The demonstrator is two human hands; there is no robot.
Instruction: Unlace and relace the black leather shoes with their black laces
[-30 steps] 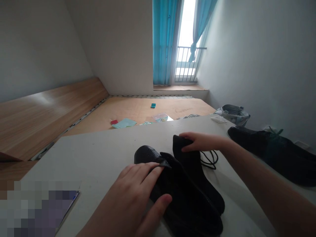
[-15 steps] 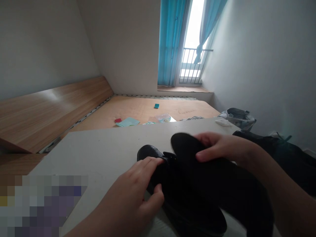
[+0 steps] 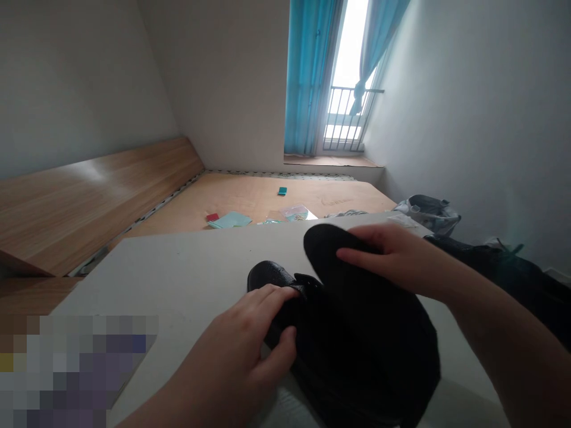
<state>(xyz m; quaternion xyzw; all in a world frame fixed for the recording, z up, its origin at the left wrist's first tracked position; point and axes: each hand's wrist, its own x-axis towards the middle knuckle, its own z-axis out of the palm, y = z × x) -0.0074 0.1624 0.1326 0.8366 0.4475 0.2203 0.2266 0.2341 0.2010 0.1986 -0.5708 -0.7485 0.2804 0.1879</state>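
Note:
A black leather shoe lies on its side on a white tabletop. My left hand grips its collar edge, with fingers on top and thumb below. My right hand pinches the toe end of a black insole, which is raised and hangs over the shoe. The insole hides most of the shoe's far side. The shoe's lower part runs out of the bottom of the frame. The black lace from earlier is out of sight.
A second black shoe and a grey plastic bag lie beyond the table's right edge. Behind the table is a wooden bed base holding papers and small packets. A blurred item sits at the table's near left.
My right hand has lifted the insole off the table and over the shoe, hiding the lace. My left hand stays on the shoe's collar. The view has shifted slightly.

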